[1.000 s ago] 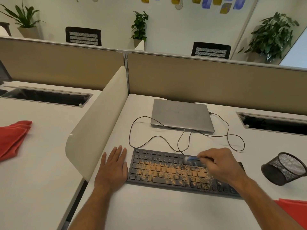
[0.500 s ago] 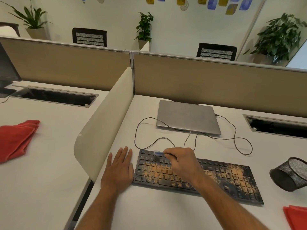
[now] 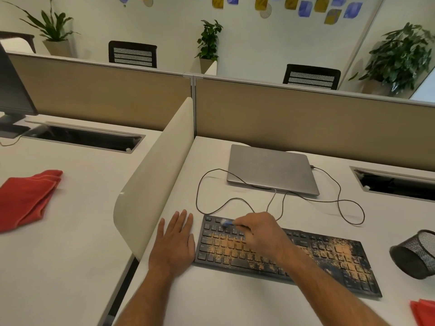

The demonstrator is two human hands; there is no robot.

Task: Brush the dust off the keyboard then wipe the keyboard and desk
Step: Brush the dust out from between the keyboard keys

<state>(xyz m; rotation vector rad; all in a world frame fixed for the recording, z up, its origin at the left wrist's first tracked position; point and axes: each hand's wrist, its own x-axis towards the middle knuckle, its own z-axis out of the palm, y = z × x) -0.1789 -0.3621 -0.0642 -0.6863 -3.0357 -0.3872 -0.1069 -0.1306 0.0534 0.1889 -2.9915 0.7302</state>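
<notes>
At the near right edge, a corner of red cloth (image 3: 423,312) lies on the smooth pale tabletop (image 3: 235,307). Just beyond, the flat black keyboard (image 3: 329,262) stretches across it, its low square keys speckled with grainy orange dust that is thickest at the left-centre and right. The left hand (image 3: 175,241) lies flat on the tabletop, fingers straight and together, touching the keyboard's left end. The right hand (image 3: 261,234) hovers over the upper left keys, its fingers curled round a small blue brush (image 3: 227,223), whose blurred tip is at the top row. To the right a black wire-mesh cup (image 3: 414,254) lies tipped on its side. A thin dark cable (image 3: 348,208) loops behind the keyboard toward a closed, matte silver laptop (image 3: 270,168) with rounded corners. A curved cream divider (image 3: 153,175) stands to the left; past it a folded red cloth (image 3: 28,196) rests on the neighbouring desk.
</notes>
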